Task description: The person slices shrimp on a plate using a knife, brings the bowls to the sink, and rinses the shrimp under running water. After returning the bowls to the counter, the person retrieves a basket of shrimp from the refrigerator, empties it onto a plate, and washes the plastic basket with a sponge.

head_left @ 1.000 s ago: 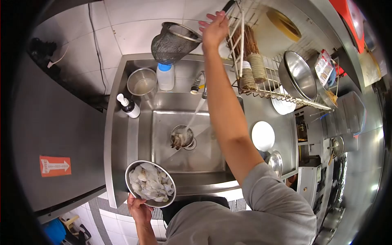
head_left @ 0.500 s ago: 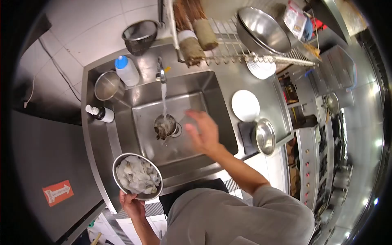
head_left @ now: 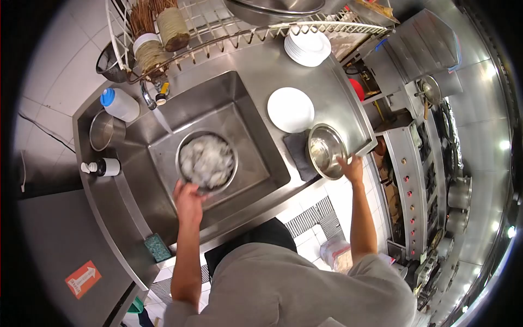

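Left grip [head_left: 188, 200] curled closed on rim of round silver steel bowl [head_left: 236, 163], pale glossy pieces [head_left: 207, 161] inside, just beyond grip | right grip [head_left: 353, 168] at shiny round steel basin [head_left: 326, 147], closure unclear | advice: hold bowl level lest pieces spill

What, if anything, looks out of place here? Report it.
Nothing looks plainly spilled or damaged. One mild oddity: the bowl at the right hand appears to jut past the front edge of the counter, where it might tip.
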### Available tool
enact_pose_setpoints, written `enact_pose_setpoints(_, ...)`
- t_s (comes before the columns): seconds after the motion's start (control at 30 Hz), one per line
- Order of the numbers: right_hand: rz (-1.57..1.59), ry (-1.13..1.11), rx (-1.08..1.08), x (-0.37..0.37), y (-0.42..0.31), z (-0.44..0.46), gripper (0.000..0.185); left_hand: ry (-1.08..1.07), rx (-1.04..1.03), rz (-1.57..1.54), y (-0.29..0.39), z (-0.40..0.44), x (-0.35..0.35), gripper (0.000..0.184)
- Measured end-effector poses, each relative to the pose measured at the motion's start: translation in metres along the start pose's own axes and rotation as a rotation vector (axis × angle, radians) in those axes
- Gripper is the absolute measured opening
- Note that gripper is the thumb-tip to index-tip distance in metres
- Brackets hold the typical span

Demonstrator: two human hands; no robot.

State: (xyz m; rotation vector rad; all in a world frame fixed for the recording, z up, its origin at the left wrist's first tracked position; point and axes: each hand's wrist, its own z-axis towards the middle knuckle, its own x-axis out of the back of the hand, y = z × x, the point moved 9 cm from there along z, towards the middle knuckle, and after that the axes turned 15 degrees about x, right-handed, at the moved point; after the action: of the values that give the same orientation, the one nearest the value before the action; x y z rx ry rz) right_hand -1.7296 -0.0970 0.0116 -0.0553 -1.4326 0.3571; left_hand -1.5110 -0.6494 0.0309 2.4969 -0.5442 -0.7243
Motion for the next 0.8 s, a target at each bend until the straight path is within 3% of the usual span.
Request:
enact_pose_setpoints(0.07, 0.097, -0.060, -0.063, -0.016, 0.006, -0.010, 0.048, -0.123, -0.012, 0.031, -0.008, 0.049, -0.045, 0.038)
enact_pose_setpoints(0.1, 0.124, -0.113, -0.121, -0.021, 0.010, -0.016, 0.042, -0.173, 0.001, 0.050, -0.008, 0.066, -0.073, 0.034)
enact_pose_setpoints(0.17, 0.716, 0.034, -0.410, -0.029, 0.021, -0.035, 0.032, -0.252, 0.010, 0.056, -0.010, 0.104, -0.127, 0.025)
enact_pose_setpoints(0.2, 0.790, -0.016, -0.465, -0.016, 0.008, -0.038, 0.030, -0.279, 0.004, 0.046, -0.013, 0.127, -0.150, 0.019)
enact_pose_setpoints(0.3, 0.721, 0.065, -0.470, 0.020, 0.003, -0.048, 0.024, -0.306, -0.016, 0.065, -0.018, 0.176, -0.213, 0.018)
enact_pose_setpoints(0.43, 0.571, 0.117, -0.297, 0.059, 0.004, -0.058, 0.020, -0.285, -0.039, 0.085, -0.037, 0.242, -0.245, 0.021)
enact_pose_setpoints(0.5, 0.697, 0.105, -0.410, 0.076, -0.012, -0.063, 0.017, -0.272, -0.032, 0.114, -0.044, 0.260, -0.261, 0.021)
enact_pose_setpoints(0.63, 0.767, 0.167, -0.428, 0.089, -0.031, -0.052, 0.015, -0.384, 0.044, 0.179, -0.045, 0.242, -0.269, 0.021)
enact_pose_setpoints(0.7, 0.858, 0.220, -0.366, 0.094, -0.037, -0.038, 0.014, -0.244, 0.152, 0.631, -0.052, 0.232, -0.245, 0.018)
enact_pose_setpoints(0.77, 0.829, 0.232, -0.300, 0.107, -0.041, -0.019, 0.014, -0.225, -0.278, 1.061, -0.025, 0.172, -0.243, 0.012)
enact_pose_setpoints(0.8, 0.787, 0.254, -0.215, 0.116, -0.041, -0.006, 0.014, -0.252, -0.495, 1.060, 0.001, 0.110, -0.254, 0.011)
